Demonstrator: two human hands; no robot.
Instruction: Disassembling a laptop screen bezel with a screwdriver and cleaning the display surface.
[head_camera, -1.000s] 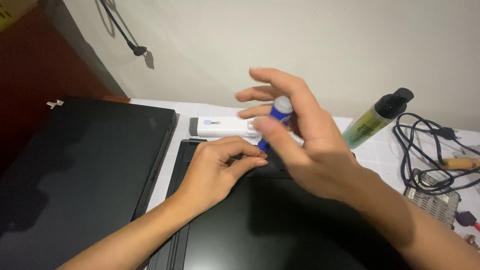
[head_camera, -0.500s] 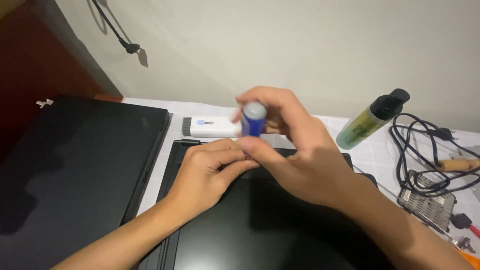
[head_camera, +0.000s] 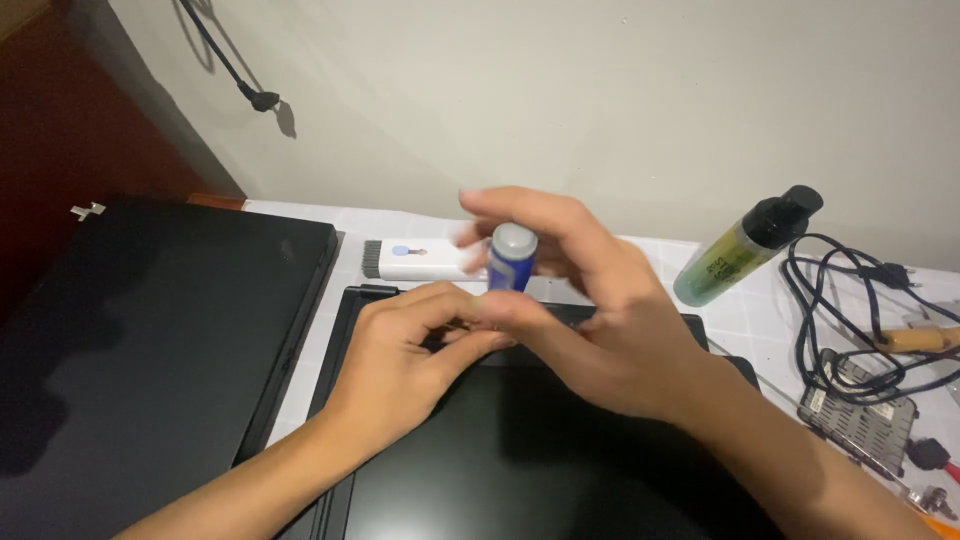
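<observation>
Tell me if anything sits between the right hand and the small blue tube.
Nothing visible does. The right hand already has the small blue tube between its fingers, held upright above the black laptop. The left hand rests flat on that laptop just below the tube, beside it rather than between hand and tube.

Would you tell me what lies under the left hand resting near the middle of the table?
The left hand rests on the top edge of a flat black device, its fingertips curled beneath the right hand, which holds a small blue tube. What the fingertips press is covered.
</observation>
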